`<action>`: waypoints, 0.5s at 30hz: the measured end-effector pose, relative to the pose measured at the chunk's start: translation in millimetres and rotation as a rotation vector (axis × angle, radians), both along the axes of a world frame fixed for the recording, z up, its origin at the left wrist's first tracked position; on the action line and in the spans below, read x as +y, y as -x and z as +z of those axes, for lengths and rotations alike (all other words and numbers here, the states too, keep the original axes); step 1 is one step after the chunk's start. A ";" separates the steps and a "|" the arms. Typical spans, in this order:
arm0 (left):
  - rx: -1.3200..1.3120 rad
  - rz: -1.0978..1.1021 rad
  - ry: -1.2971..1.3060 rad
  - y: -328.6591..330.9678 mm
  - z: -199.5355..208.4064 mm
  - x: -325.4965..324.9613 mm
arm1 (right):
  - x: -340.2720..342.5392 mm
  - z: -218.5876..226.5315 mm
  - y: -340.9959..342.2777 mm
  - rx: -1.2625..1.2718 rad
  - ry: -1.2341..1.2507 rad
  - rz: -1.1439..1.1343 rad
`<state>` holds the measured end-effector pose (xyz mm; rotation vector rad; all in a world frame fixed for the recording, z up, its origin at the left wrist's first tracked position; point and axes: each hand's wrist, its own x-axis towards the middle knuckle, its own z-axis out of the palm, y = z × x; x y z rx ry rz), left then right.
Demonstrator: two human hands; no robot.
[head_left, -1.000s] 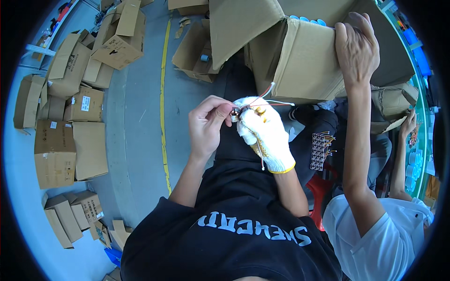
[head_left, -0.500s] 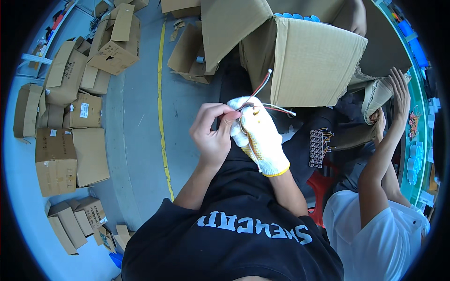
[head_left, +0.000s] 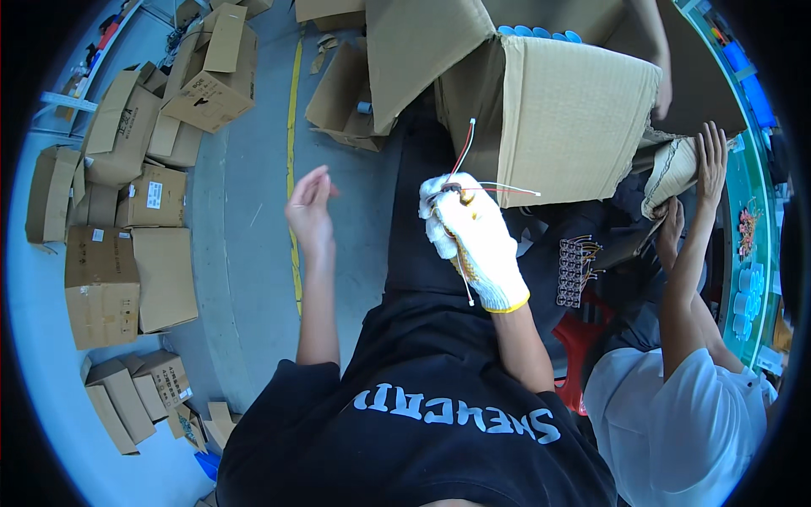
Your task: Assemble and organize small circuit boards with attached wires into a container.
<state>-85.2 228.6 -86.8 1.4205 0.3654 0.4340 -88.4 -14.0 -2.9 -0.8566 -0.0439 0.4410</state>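
Observation:
My right hand [head_left: 475,241], in a white knit glove with a yellow cuff, is closed around a small dark part [head_left: 453,188]. Thin red and white wires [head_left: 463,152] with white plugs stick out from it, upward and to the right. Another wire end [head_left: 469,291] hangs below the glove. Most of the part is hidden by the fingers. Off to the left, my bare left hand [head_left: 311,211] is raised over the floor, its fingers loosely apart and nothing visible in them. A panel of small circuit boards [head_left: 571,272] with wires lies right of the glove, on dark cloth.
A large open carton [head_left: 574,118] with blue round pieces [head_left: 541,32] stands ahead. At right sits a co-worker in a white shirt [head_left: 676,422], one hand [head_left: 711,160] by the torn flap. A green bench [head_left: 743,253] runs along the right; stacked cartons [head_left: 101,287] stand left.
My left hand has let go of the work at the glove and swung out left. The gloved hand still holds the wired part. A thin pale streak now shows over the floor.

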 end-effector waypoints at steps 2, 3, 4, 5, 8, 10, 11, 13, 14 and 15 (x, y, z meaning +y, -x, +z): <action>0.160 0.005 -0.431 -1.8 9.2 14.7 | 0.8 -0.3 -3.9 0.018 0.104 0.002; 0.162 0.005 -0.432 -0.6 9.3 14.4 | 0.6 0.3 -6.0 0.020 0.104 0.002; 0.307 -0.064 -0.379 2.6 7.9 11.7 | 0.3 0.9 -8.3 -0.034 0.246 0.017; 0.452 -0.132 -0.324 4.8 5.2 6.3 | 1.0 2.9 -10.8 -0.088 0.389 0.032; 0.135 -0.407 0.618 1.2 33.8 -68.2 | 11.1 -6.4 -14.6 -0.384 0.722 -0.006; 0.064 -0.455 0.829 -1.4 43.4 -98.0 | 21.1 -11.7 -16.0 -0.874 1.087 -0.155; 0.037 -0.418 0.961 -1.3 44.4 -105.9 | 22.5 -7.4 -14.6 -0.877 1.087 -0.145; -0.017 -0.347 1.221 -2.6 47.1 -111.9 | 20.7 11.8 -11.4 -0.763 1.096 -0.109; -0.018 -0.347 1.225 -3.7 49.1 -110.4 | 19.2 20.8 -11.4 -0.704 1.101 -0.095; 0.009 -0.342 1.228 -5.0 51.0 -108.8 | 16.8 27.6 -12.5 -0.703 1.105 -0.095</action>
